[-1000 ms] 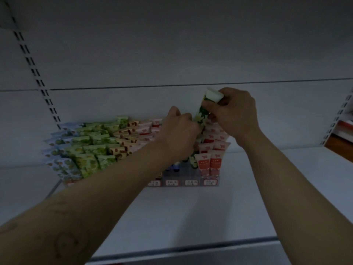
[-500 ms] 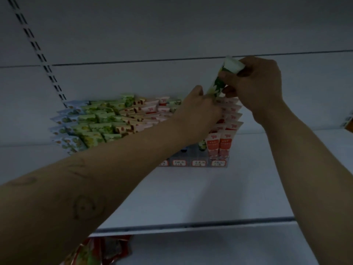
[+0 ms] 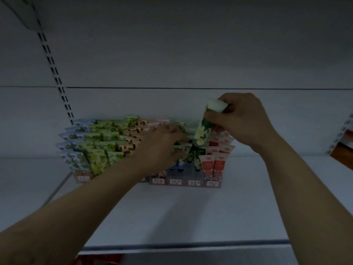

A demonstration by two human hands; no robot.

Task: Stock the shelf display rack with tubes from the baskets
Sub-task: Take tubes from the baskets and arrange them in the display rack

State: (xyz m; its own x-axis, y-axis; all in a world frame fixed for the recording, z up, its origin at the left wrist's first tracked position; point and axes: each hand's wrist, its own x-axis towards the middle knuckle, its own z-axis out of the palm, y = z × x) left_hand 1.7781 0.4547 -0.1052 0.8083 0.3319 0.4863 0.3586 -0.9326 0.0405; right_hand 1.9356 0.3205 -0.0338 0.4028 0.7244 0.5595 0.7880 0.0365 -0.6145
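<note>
A tiered display rack [image 3: 183, 182] with price labels along its front stands on the white shelf [image 3: 191, 211], packed with rows of tubes in blue, green, pink and red. My right hand [image 3: 242, 121] grips a green tube with white flowers [image 3: 202, 129] by its white cap end, holding it tilted over the rack's right-middle rows. My left hand [image 3: 162, 144] rests on the tubes in the middle of the rack, fingers spread among them. Red tubes [image 3: 214, 165] stand at the rack's front right.
The shelf's back panel [image 3: 172, 104] rises behind the rack, with slotted uprights at left [image 3: 57, 81] and right [image 3: 342, 131]. The shelf front edge [image 3: 191, 245] runs below. Red packaging [image 3: 99, 260] shows beneath the shelf.
My right hand has lowered the flowered tube toward the rack's right-middle rows. My left hand has moved down onto the tubes in the middle. The camera view shifted.
</note>
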